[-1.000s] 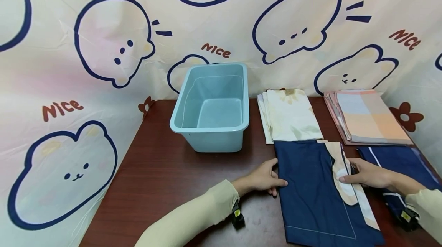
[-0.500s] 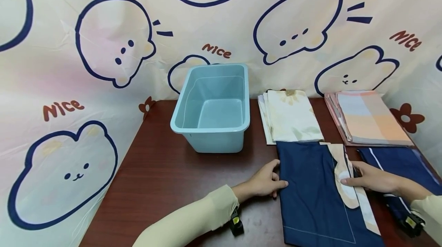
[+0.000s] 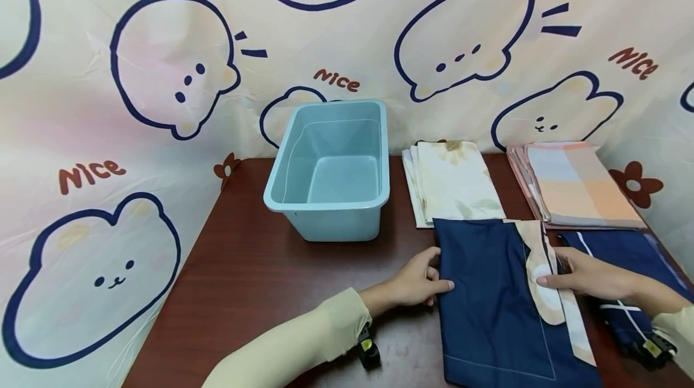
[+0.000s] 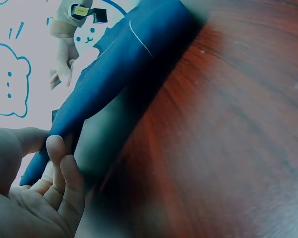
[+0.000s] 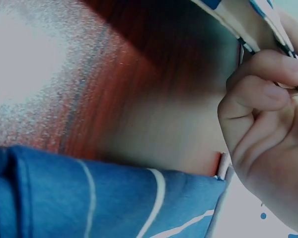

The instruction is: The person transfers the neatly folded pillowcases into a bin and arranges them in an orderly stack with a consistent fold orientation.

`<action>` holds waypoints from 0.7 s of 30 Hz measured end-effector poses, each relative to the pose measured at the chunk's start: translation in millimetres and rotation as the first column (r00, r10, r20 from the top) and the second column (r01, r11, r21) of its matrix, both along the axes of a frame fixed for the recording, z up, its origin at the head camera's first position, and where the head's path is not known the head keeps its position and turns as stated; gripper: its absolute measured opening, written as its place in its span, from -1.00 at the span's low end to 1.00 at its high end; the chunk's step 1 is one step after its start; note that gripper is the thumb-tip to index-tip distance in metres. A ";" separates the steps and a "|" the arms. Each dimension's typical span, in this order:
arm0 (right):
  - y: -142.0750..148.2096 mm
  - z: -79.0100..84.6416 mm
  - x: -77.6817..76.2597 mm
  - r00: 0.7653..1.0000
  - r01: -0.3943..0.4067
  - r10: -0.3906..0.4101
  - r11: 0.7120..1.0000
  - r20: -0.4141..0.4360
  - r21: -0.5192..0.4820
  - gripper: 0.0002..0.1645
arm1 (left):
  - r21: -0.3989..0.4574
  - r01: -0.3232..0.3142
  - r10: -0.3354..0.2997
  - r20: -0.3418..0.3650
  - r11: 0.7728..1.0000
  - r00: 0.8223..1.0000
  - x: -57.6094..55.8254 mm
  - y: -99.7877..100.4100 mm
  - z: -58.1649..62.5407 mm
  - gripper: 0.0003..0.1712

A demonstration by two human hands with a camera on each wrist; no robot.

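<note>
A folded navy cloth (image 3: 482, 297) with a beige and white patterned strip along its right side is held between both hands. At its left edge, my left hand (image 3: 414, 281) pinches the fabric between thumb and fingers. My right hand (image 3: 591, 276) grips the opposite edge, its thumb on the patterned strip. In the left wrist view the navy cloth (image 4: 97, 91) is raised off the table. Curled fingers of the right hand (image 5: 263, 109) hold the layered edge in the right wrist view. The cloth's near end runs to the bottom of the head view.
A light blue plastic tub (image 3: 331, 195) stands at the back middle of the brown table (image 3: 249, 279). Behind the held cloth lie a folded cream floral cloth (image 3: 461, 180) and a folded peach checked cloth (image 3: 588, 183). Another navy cloth with white lines (image 3: 640, 258) lies at right.
Both hands keep their hold on the navy cloth. Cloth and hands have shifted very slightly to the right; the tub and the other folded cloths stay put.
</note>
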State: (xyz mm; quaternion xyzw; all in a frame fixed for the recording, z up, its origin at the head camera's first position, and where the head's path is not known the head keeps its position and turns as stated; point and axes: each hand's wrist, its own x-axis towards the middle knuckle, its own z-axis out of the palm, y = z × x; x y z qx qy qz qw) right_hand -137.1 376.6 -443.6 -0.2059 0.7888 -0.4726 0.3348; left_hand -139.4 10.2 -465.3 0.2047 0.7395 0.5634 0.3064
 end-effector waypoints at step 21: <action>-5.3 19.5 -2.5 0.995 0.081 -0.079 0.997 -0.060 0.016 -0.68 | 0.026 -0.024 0.025 -0.018 0.999 1.000 -7.8 -0.6 26.5 -0.15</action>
